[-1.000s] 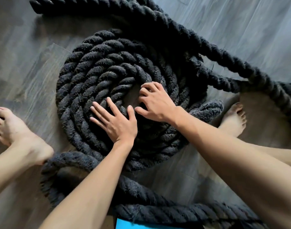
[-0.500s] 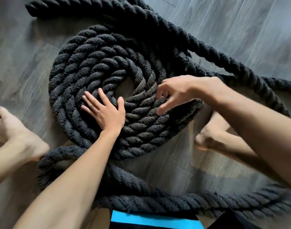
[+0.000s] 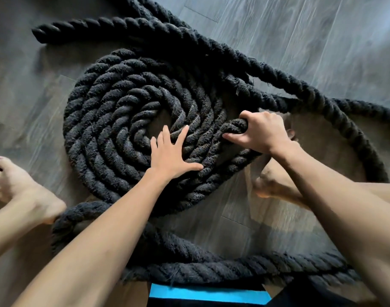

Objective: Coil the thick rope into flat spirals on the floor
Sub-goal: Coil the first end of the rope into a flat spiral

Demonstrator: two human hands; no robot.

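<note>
Head view: loose thick rope [image 3: 211, 270] nearest, under both forearms. Left hand [image 3: 170, 155] flat, pressing the spiral [image 3: 101, 140]; right hand [image 3: 261, 131] just beside, clamped round a raised turn. Risk: a hard tug lifting neighbouring turns off the floor [image 3: 300, 41].

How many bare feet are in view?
2. Left foot at the left edge, heel against a rope loop; right foot just right of the spiral, partly hidden under the right forearm.

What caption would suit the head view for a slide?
Left hand presses flat on the black rope spiral while the right hand grips an outer turn.
</note>
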